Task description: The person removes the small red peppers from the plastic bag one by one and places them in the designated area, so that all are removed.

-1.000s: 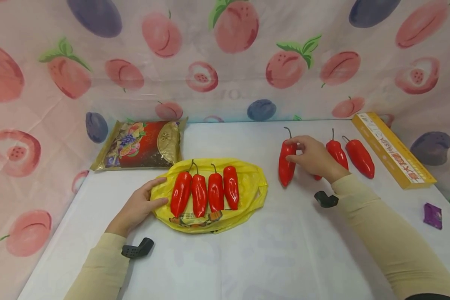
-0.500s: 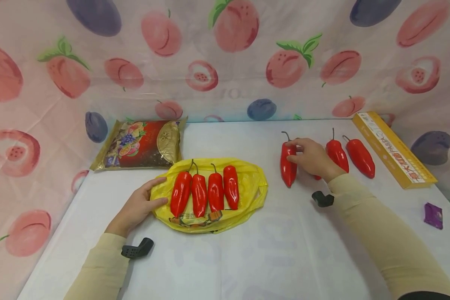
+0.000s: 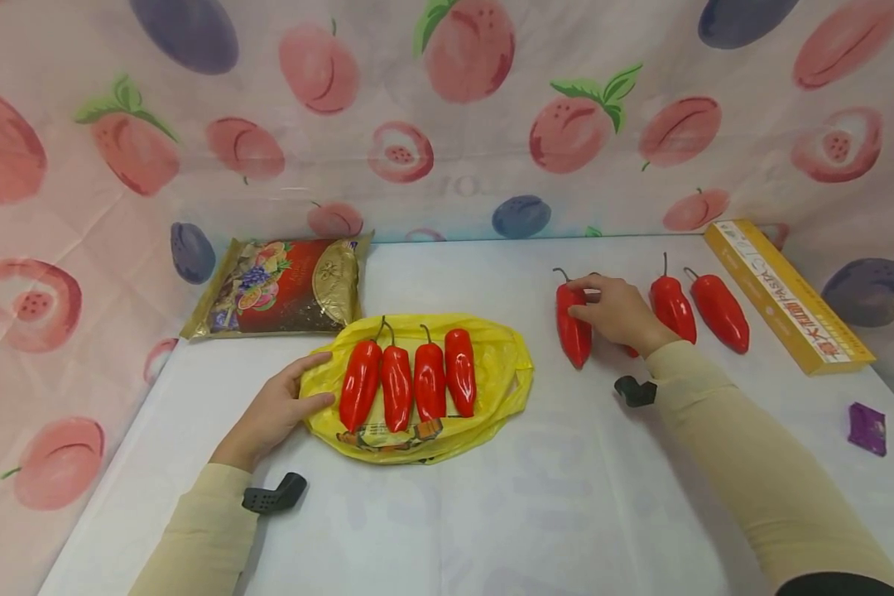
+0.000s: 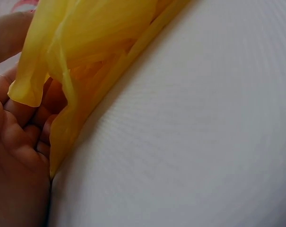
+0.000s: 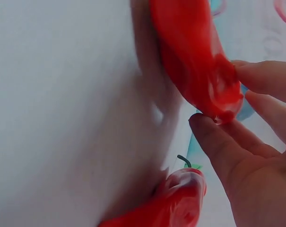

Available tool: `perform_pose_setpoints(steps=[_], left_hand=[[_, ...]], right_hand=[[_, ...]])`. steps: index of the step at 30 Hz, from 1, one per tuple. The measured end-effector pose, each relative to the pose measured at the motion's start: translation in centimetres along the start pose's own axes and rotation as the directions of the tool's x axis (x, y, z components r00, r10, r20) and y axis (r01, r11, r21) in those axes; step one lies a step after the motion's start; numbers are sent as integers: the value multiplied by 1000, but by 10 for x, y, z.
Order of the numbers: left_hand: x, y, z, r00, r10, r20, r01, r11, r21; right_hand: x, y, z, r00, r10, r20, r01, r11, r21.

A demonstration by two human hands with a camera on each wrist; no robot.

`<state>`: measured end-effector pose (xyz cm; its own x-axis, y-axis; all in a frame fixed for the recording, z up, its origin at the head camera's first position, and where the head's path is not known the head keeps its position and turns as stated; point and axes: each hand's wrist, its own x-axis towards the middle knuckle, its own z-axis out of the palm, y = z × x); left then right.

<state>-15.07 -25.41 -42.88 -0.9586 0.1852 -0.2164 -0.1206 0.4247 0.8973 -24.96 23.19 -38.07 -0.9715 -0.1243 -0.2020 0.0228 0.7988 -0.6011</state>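
Observation:
My left hand (image 3: 271, 410) grips the left edge of a yellow plastic bag (image 3: 502, 364), thumb on the near side and fingers at the rim. Loose folds of the bag (image 4: 91, 42) hang over the curled fingers in the left wrist view. Several glossy red peppers (image 3: 396, 389) lie side by side on the bag. At the right, my right hand (image 3: 618, 313) pinches another red pepper (image 3: 572, 331) near its stem end, between thumb and fingertips. In the right wrist view, this pepper (image 5: 195, 52) slants above the white surface, over its shadow.
Right of that hand lie two red peppers, an upright one (image 3: 672, 310) and a tilted one (image 3: 719, 313); another pepper tip (image 3: 631, 352) shows beneath the hand. A yellow pasta box (image 3: 790, 298), purple packet (image 3: 867, 429) and red-gold food bag (image 3: 283, 285) lie around. Printed cloth (image 3: 454, 182) hangs behind.
The pepper in my right hand has tilted, its tip swinging rightward and its stem leftward and lower. My right forearm has shifted slightly left. My left hand and the bag stay in place.

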Motion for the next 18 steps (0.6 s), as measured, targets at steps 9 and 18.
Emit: perform_pose_setpoints(steps=[9,18], left_hand=[[0,0,0,1000,-8,0,8,1000,11],[-1,3,0,1000,-13,-3,13,1000,18]], right_hand=[[2,0,2,1000,-1,5,0,1000,15],[4,0,2,999,32,5,-32,999,9]])
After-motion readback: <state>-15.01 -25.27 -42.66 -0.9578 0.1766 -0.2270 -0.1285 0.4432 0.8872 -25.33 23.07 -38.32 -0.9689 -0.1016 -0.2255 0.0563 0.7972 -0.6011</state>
